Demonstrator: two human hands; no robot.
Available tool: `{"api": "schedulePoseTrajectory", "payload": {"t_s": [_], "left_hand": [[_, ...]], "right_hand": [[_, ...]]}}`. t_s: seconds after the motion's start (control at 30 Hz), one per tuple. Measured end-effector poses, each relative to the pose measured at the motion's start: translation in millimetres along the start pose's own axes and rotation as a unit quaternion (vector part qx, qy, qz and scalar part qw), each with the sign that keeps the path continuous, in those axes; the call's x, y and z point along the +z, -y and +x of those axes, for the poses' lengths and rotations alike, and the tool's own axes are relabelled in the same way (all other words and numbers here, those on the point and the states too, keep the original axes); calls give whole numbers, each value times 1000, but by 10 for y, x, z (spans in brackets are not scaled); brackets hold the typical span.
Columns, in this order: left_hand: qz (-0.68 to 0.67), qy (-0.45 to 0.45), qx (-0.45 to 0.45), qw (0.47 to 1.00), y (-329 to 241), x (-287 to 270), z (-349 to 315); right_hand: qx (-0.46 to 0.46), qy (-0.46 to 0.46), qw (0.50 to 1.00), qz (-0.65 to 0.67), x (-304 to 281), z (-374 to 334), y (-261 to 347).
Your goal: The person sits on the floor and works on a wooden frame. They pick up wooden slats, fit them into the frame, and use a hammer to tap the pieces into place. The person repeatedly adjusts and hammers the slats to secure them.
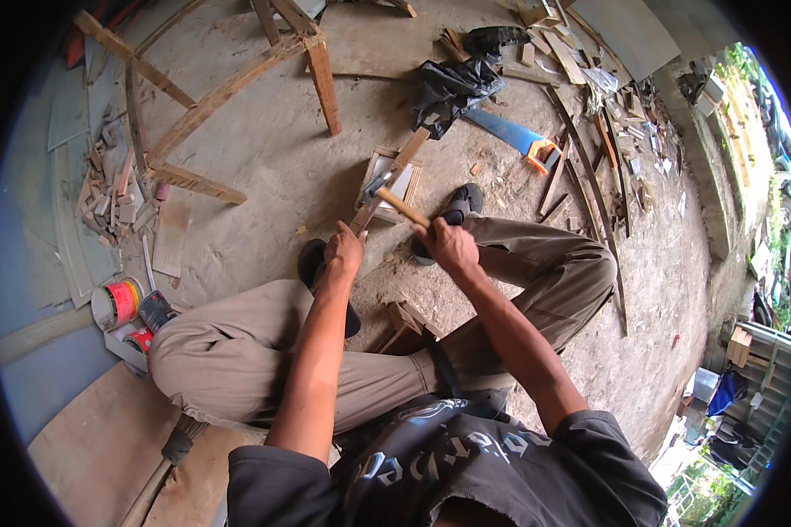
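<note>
My right hand (451,248) is wrapped round the wooden handle of a hammer (402,206). The hammer's metal head rests over a narrow wooden strip (408,151), touching it or just above; I cannot tell which. This strip lies slantwise across a small rectangular wooden frame (414,180) on the floor, with something pale inside. At the strip's near end, my left hand (345,249) is closed on the wood, its fingertips partly hidden. Both hands are between my bent knees, close to my dark shoes.
A blue handsaw (505,133) with an orange handle lies beyond, beside a black plastic bag (455,88). Wooden trestle legs (228,92) stand far left. Paint cans (117,303) sit by my left knee. Scrap wood (589,149) litters the right side; offcuts (119,198) are piled left.
</note>
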State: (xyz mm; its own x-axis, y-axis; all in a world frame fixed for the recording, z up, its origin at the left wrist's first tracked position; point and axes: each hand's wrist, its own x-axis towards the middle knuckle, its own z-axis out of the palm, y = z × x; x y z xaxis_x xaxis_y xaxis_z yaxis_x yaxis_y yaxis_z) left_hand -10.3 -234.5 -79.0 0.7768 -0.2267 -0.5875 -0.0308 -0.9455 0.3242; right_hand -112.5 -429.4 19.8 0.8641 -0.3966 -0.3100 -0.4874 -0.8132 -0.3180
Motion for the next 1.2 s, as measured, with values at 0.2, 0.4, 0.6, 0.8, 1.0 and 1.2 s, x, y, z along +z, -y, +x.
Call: {"api": "schedulePoseTrajectory", "payload": {"t_s": [0.2, 0.4, 0.6, 0.8, 1.0, 1.2], "left_hand": [[2, -24, 7, 1000, -78, -78, -103], [3, -84, 14, 996, 66, 91, -68], [19, -93, 2, 995, 153, 160, -73], [9, -53, 2, 999, 44, 69, 24], [8, -67, 14, 998, 76, 77, 16], [-29, -141, 56, 988, 213, 204, 84]], "right_hand": [[73, -37, 995, 53, 34, 104, 65], [41, -57, 932, 357, 46, 137, -117], [-73, -109, 706, 696, -314, -8, 576], [108, -14, 931, 348, 653, 55, 40], [28, -133, 840, 525, -108, 33, 405], [-48, -89, 921, 377, -169, -32, 409]]}}
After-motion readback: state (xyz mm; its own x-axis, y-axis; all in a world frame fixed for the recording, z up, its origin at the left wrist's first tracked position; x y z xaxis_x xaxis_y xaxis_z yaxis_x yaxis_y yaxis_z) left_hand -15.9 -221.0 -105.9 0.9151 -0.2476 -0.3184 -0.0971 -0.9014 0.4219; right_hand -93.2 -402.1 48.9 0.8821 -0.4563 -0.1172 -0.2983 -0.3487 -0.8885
